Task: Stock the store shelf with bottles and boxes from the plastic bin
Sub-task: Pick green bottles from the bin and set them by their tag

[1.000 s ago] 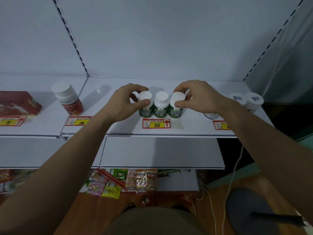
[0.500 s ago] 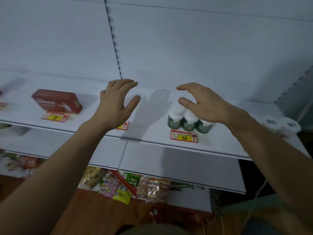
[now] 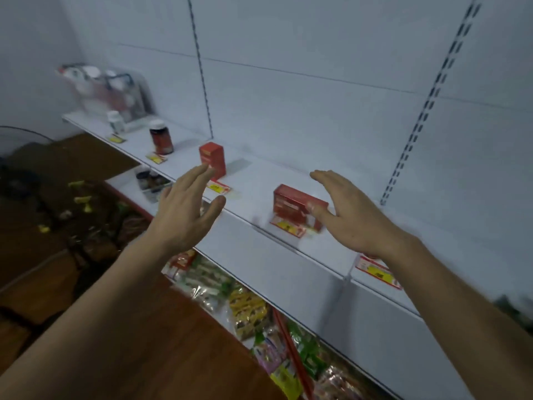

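The white store shelf (image 3: 259, 180) runs from upper left to lower right. At its far left end stands a clear plastic bin (image 3: 109, 93) with bottles inside. Along the shelf stand a small white-capped bottle (image 3: 115, 125), a dark red bottle (image 3: 161, 137), an upright red box (image 3: 212, 159) and a flat red box (image 3: 294, 206). My left hand (image 3: 187, 212) hovers open in front of the shelf edge, just below the upright box. My right hand (image 3: 349, 215) is open, its thumb in front of the flat box's right end. Neither holds anything.
Yellow and red price tags (image 3: 377, 271) line the shelf edge. A lower shelf holds dark jars (image 3: 147, 179). Snack packets (image 3: 248, 307) fill the bottom level. The brown floor (image 3: 72, 157) lies at left, with small yellow scraps (image 3: 82, 199) on it.
My view has swung left along the shelf, away from the three green bottles. Both hands have let go of them and travel left, open, past the red boxes.
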The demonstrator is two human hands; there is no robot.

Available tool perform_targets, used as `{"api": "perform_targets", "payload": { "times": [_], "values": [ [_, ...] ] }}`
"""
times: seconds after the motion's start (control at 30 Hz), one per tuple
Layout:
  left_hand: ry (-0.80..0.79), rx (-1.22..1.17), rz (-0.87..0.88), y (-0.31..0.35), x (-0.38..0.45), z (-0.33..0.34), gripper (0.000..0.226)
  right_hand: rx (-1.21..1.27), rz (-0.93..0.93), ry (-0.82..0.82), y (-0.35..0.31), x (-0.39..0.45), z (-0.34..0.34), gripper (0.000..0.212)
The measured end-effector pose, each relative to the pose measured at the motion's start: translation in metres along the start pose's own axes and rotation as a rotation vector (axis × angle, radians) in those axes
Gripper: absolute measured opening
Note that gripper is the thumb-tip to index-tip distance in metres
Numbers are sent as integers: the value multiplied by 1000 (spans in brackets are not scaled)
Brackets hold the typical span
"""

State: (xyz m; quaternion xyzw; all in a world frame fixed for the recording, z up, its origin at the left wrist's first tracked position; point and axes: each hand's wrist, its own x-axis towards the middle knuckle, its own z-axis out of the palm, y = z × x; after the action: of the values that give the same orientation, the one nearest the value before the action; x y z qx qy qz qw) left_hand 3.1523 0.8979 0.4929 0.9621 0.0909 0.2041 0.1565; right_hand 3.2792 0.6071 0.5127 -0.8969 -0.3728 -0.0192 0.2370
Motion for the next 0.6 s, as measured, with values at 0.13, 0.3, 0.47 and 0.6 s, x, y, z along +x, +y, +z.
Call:
{"api": "perform_targets", "payload": {
  "times": [0.13,0.3,0.47,0.6],
  "values": [
    [11,65,-106,-81,-20,-42,74,28,-75,-95,-68,51,46,66],
    [34,136,-285,-169,-43,-94,69,16,-185,-133,-149,115,100,67],
    [48,182,-395,-247,-56,-140,71,24,-314,-179,-231,179,135,68],
    [45,221,-461,-302,-44,-163,74,35,-384,-206,-272,229,161,72]
  ]
}}
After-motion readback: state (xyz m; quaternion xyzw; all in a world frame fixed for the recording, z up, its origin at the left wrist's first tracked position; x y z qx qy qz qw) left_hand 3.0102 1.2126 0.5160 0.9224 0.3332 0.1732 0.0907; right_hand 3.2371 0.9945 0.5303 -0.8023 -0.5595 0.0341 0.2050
